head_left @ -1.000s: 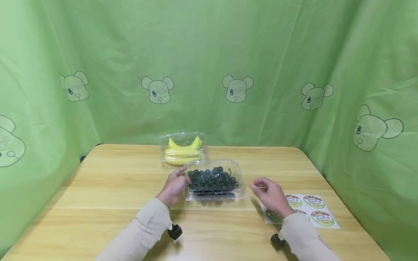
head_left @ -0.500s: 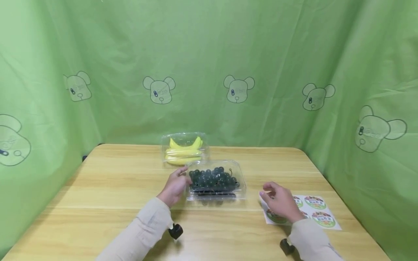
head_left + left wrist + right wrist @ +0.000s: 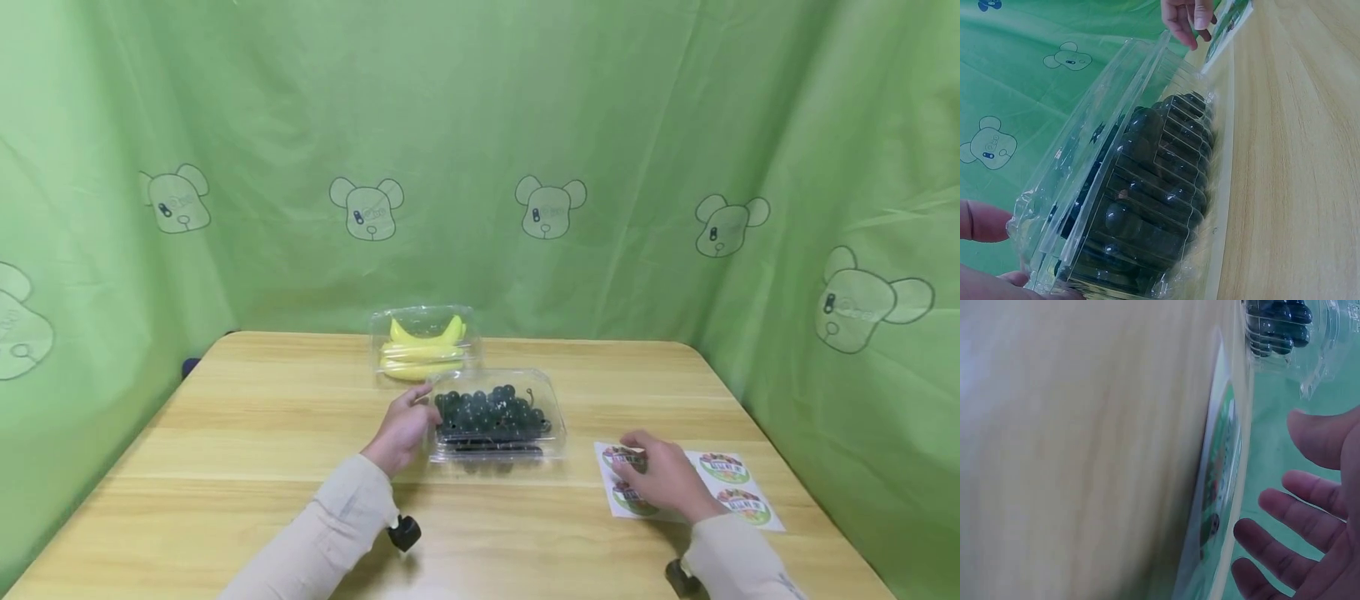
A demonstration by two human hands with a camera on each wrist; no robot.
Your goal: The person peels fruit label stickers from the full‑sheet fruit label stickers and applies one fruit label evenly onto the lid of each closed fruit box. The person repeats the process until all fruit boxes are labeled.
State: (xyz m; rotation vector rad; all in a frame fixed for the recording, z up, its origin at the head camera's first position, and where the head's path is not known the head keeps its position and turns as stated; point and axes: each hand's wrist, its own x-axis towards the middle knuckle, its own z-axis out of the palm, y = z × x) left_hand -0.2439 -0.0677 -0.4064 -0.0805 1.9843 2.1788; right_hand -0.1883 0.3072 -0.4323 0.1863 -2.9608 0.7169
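A clear plastic clamshell box (image 3: 555, 400) of dark grapes (image 3: 487, 412) sits mid-table. My left hand (image 3: 401, 429) holds it at its left end, with the thumb toward the front and a finger farther back. The left wrist view shows fingertips (image 3: 994, 222) right against the lid's edge. My right hand (image 3: 667, 475) hovers over a white sheet of round fruit stickers (image 3: 723, 468), hiding part of it. Its fingers (image 3: 1300, 515) are spread and loosely bent, with nothing between them and the thumb.
Another clear clamshell box (image 3: 378, 321), holding yellow bananas (image 3: 423, 350), stands behind the grape box, slightly left. Green curtains (image 3: 465, 100) printed with bear heads surround the wooden table (image 3: 300, 392) at the back and sides.
My right hand has moved right and toward me, from beside the grape box to over the sticker sheet. The left hand and both boxes have stayed in place.
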